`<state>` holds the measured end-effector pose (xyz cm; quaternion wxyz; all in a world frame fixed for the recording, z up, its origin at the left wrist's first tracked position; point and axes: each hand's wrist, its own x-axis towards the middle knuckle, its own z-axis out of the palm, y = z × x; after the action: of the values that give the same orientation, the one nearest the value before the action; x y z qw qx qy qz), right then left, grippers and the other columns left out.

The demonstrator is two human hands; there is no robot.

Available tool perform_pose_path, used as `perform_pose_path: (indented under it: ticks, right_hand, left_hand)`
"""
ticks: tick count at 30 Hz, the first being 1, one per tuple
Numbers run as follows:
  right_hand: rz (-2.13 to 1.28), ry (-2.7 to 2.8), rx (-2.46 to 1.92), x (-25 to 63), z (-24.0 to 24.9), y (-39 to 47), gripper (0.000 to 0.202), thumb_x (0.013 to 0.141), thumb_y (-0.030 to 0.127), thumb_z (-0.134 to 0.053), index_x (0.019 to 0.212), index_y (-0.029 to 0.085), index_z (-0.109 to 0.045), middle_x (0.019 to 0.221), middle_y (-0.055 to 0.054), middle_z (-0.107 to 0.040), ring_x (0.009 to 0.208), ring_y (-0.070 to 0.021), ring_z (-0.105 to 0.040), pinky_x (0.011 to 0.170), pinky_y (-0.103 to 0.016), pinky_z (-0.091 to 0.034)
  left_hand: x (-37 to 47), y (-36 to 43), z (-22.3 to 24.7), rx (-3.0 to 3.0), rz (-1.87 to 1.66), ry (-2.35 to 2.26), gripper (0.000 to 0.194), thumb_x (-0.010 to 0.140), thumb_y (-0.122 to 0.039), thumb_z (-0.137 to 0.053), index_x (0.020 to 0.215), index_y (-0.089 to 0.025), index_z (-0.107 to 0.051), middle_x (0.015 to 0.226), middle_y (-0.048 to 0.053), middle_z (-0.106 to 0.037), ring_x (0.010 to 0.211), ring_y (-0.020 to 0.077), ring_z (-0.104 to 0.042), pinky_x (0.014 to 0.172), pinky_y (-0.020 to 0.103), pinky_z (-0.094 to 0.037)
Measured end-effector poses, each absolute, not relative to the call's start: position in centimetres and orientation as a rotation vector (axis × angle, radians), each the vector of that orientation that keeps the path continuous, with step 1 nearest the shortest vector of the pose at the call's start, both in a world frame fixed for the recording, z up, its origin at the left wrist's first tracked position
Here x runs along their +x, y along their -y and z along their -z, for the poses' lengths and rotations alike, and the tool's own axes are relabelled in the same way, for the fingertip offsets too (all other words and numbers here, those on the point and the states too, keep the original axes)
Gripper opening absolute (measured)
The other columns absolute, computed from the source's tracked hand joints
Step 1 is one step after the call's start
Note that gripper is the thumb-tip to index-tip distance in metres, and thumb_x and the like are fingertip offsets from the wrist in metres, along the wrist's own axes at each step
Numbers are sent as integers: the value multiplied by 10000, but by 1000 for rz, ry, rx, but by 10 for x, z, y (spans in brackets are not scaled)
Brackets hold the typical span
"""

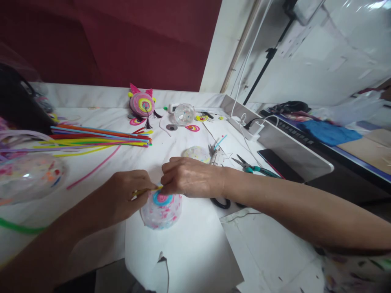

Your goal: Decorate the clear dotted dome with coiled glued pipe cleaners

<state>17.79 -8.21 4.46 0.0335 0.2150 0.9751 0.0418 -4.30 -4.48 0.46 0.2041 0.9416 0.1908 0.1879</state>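
Observation:
A clear dome with pink and white specks (161, 213) rests on white paper, a blue and pink spiral (162, 198) on its top. Over its upper left edge, my left hand (130, 191) is closed on a thin yellow strip (142, 191). The strip runs across the top of the spiral to my right hand (186, 177), whose fingers are pressed together at the strip's other end. My right fingertips are partly hidden behind the hand, close against the dome.
Colourful pipe cleaners (100, 136) lie at the left beside a clear bowl (30, 177). Behind stands a pink eared ornament (142, 104). Pliers (252, 167), a black phone (279, 165) and a power strip (249, 128) are at the right. Scissor handles (220, 202) show under my right wrist.

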Motion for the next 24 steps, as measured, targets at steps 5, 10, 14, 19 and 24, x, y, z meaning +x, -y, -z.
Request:
perform_pose_path:
  ticks: [5, 10, 14, 19, 24]
  right_hand:
    - [-184, -2997, 662, 177, -43, 84, 334, 1063, 187, -425, 922, 181, -728, 831, -43, -677, 864, -201, -545, 767, -345, -354]
    - [-196, -3004, 650, 177, -42, 85, 284, 1049, 179, -466, 907, 184, -713, 834, -40, -671, 851, -194, -531, 760, -341, -346]
    - [-199, -3015, 650, 178, -42, 85, 279, 1047, 182, -476, 906, 180, -716, 816, -37, -655, 834, -188, -514, 745, -333, -333]
    - [-175, -3033, 671, 178, -40, 84, 295, 1046, 176, -475, 888, 185, -723, 792, -32, -634, 818, -184, -490, 740, -327, -322]
    - [-171, -3036, 672, 179, -39, 85, 270, 1042, 197, -498, 907, 184, -731, 804, -33, -633, 823, -182, -489, 742, -326, -312]
  left_hand:
    - [-42, 50, -2, 2640, -566, -563, 305, 901, -198, -447, 724, -187, -695, 660, 0, -611, 545, 99, -547, 529, 231, -403]
    - [-40, 57, -2, 2632, -564, -644, 291, 876, -182, -455, 720, -181, -700, 640, 6, -608, 555, 113, -561, 534, 241, -402]
    - [-40, 69, -5, 2520, -550, -790, 296, 863, -238, -460, 728, -188, -719, 683, 19, -653, 593, 130, -601, 557, 245, -439]
    - [-45, 81, -2, 2363, -506, -1007, 302, 863, -323, -479, 843, -206, -757, 771, 21, -690, 633, 145, -632, 581, 253, -474]
    - [-43, 89, 0, 2351, -549, -1113, 298, 843, -346, -490, 805, -213, -754, 765, 18, -712, 630, 151, -634, 602, 264, -476]
